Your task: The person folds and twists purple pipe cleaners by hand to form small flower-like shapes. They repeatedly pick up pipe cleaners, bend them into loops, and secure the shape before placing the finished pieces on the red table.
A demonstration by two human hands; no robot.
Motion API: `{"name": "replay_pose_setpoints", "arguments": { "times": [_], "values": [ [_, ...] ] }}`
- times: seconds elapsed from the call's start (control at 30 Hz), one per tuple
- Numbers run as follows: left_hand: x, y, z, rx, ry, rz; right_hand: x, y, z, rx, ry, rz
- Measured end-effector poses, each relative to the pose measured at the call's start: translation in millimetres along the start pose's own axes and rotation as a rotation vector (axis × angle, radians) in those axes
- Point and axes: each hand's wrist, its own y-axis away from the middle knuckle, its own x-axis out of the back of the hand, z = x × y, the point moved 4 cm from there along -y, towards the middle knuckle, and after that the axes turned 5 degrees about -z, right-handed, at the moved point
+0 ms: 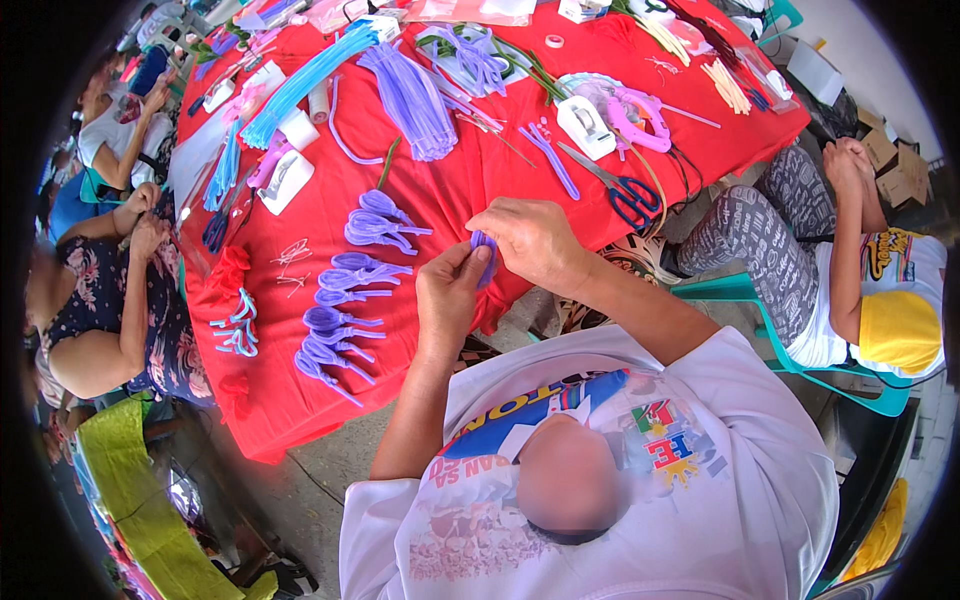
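Observation:
My left hand (452,289) pinches a small looped bundle of purple pipe cleaner (487,262) between thumb and fingers, just over the table's near edge. At the upper end of that bundle, the fingertips of my right hand (536,244) are pressed together; the bit between them is mostly hidden. To the left of my hands, several purple looped pipe-cleaner petals (341,281) lie in a column on the red tablecloth (420,315), their paired tails pointing right. A green stem (389,163) lies at the top of this column.
Blue-handled scissors (630,199), a white tape dispenser (585,127) and a pink glue gun (637,120) lie beyond my right hand. Farther back are purple (412,105) and blue pipe-cleaner bundles (307,86). People sit at the left (112,315) and right (810,225).

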Motion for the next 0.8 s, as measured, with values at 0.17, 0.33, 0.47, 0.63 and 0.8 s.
{"name": "replay_pose_setpoints", "arguments": {
  "times": [0.17, 0.33, 0.47, 0.63, 0.8],
  "values": [
    [-4.6, -4.0, -0.8, 0.055, 0.002, 0.007, -3.0, 2.4, 5.3, -0.071, -0.096, 0.044],
    [0.0, -3.2, -3.6, 0.084, -0.07, -0.057, 3.6, -3.3, 18.0, -0.115, -0.121, -0.133],
    [3.2, -3.0, -3.6, 0.067, -0.253, -0.113, 16.5, -10.1, 24.3, -0.111, -0.175, -0.284],
    [2.5, -2.5, 10.2, -0.053, -0.465, -0.139, 16.7, -10.0, 32.3, -0.305, -0.351, -0.415],
    [5.1, -2.5, 9.5, -0.058, -0.444, -0.119, 11.7, -7.1, 31.5, -0.54, -0.493, -0.465]
  ]
}}
